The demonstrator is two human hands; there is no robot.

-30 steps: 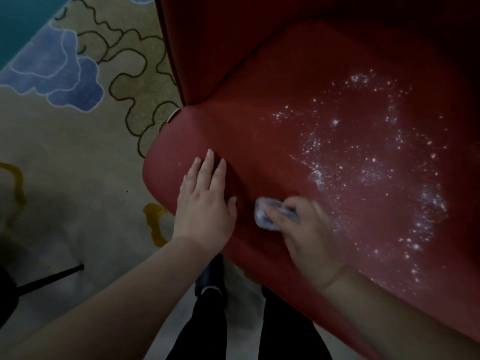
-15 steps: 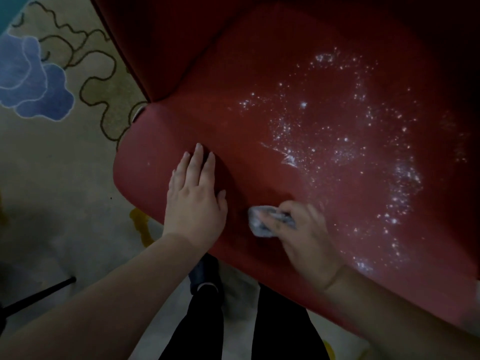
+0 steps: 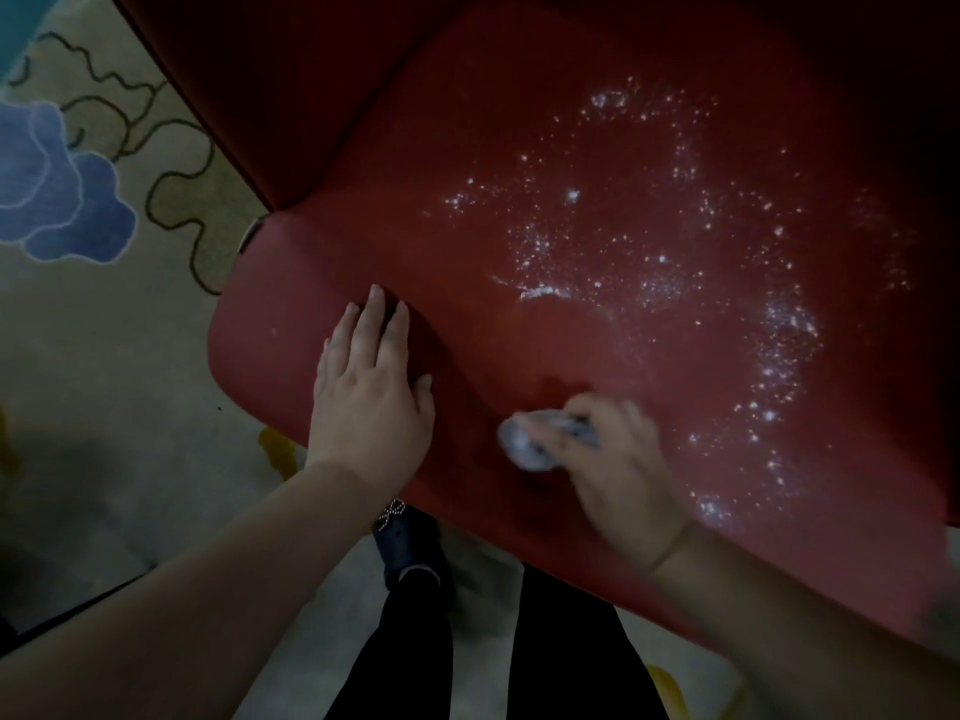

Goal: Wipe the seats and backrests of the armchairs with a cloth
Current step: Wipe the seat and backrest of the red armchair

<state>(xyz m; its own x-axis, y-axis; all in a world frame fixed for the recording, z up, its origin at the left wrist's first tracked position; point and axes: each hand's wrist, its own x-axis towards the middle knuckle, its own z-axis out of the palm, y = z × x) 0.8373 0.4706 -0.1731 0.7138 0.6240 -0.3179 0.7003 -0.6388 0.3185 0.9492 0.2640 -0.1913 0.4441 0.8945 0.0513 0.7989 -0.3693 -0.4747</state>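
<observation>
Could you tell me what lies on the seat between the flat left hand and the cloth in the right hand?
Only bare red seat shows between the left hand and the cloth in the head view.

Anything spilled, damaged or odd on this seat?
Yes: white powdery specks lie scattered in a rough ring across the red armchair seat, unwiped. The right hand holds the small grey cloth beside them.

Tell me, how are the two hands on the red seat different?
The left hand lies flat with straight fingers and holds nothing; the right hand curls around a small pale cloth. The left hand looks sharp; the right hand looks blurred. Both rest on the seat.
</observation>
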